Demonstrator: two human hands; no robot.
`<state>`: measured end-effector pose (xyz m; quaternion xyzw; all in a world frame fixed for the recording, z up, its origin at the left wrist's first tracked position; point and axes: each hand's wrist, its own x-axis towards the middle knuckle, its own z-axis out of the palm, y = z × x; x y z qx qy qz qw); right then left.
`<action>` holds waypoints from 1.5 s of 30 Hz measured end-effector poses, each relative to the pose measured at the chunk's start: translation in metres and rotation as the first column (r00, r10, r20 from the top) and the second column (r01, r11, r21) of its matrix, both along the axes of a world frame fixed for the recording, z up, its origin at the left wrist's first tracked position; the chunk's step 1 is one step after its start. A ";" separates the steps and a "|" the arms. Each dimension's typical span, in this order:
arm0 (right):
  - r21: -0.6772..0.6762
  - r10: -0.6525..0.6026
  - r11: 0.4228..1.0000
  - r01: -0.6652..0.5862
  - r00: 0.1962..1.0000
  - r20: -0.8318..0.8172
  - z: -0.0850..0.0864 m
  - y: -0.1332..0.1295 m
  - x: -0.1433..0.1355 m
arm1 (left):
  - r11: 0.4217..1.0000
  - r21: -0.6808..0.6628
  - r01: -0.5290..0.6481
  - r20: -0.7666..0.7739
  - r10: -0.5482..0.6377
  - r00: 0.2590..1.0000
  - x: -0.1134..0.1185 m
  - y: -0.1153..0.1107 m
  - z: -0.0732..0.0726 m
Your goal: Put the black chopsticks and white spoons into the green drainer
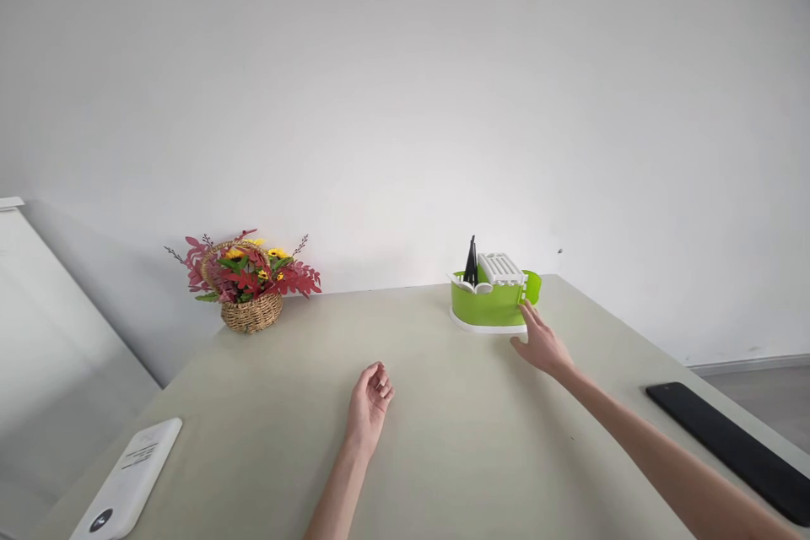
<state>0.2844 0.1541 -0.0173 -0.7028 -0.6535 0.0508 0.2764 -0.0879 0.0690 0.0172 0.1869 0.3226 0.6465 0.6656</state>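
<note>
Far to the left of both hands, a pale panel (69,354) leans into view, and here comes a white slab (136,472) with dark print and a round dark spot, lying near the bench edge, well apart from the left hand. Beyond that hand and to its left, a wicker basket (251,315) stands upright, spilling red leaves (299,278) and yellow flowers (277,253). Now the left hand (369,407) itself: over the bench (430,472), fingers loosely curled, half open, nothing visible in its grasp. On to the green holder (482,308), upright on its white base, ahead of the left hand and to its right, just beyond the right hand's fingertips! It carries a black upright piece (470,266), white spoon-like pieces (483,288) and a slatted white rack (502,267). And the right hand (542,346) is right there, thumb spread from the fingers, gripping nothing, fingertips at the holder's right end; whether they touch, one cannot tell. Right of that forearm, a long black slab (727,443) lies flat.
</note>
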 end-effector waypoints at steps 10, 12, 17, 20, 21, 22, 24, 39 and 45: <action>0.061 0.139 0.989 -0.137 0.990 -0.026 0.002 -0.037 -0.100 | 1.000 0.028 0.007 -0.079 -0.005 0.997 -0.003 0.004 -0.007; 0.087 0.159 0.984 -0.156 0.987 -0.030 -0.001 -0.044 -0.118 | 0.999 0.040 0.009 -0.113 -0.005 0.994 -0.006 0.005 -0.013; 0.121 0.208 0.972 -0.202 0.977 -0.040 -0.001 -0.059 -0.139 | 0.996 0.083 0.024 -0.227 -0.004 0.974 0.001 0.006 -0.015; 0.123 0.232 0.967 -0.225 0.972 -0.044 0.005 -0.064 -0.141 | 0.994 0.099 0.038 -0.286 -0.008 0.958 0.012 0.003 -0.009; 0.124 0.239 0.965 -0.232 0.970 -0.045 0.006 -0.066 -0.141 | 0.993 0.107 0.045 -0.323 -0.008 0.946 0.015 0.001 -0.007; 0.126 0.247 0.963 -0.239 0.968 -0.046 0.007 -0.067 -0.142 | 0.992 0.117 0.049 -0.375 -0.002 0.927 0.018 -0.002 -0.006; 0.133 0.263 0.958 -0.255 0.964 -0.047 0.009 -0.070 -0.143 | 0.986 0.162 0.038 -0.496 0.048 0.867 0.023 -0.008 -0.003; 0.301 0.287 0.930 -0.210 0.927 -0.240 0.012 -0.072 -0.103 | 0.672 0.740 0.003 -0.617 0.678 0.398 0.048 0.055 0.150; 0.239 0.227 0.960 -0.143 0.900 -0.373 -0.008 -0.064 -0.071 | 0.969 0.237 0.063 -0.930 0.208 0.303 0.029 0.156 0.164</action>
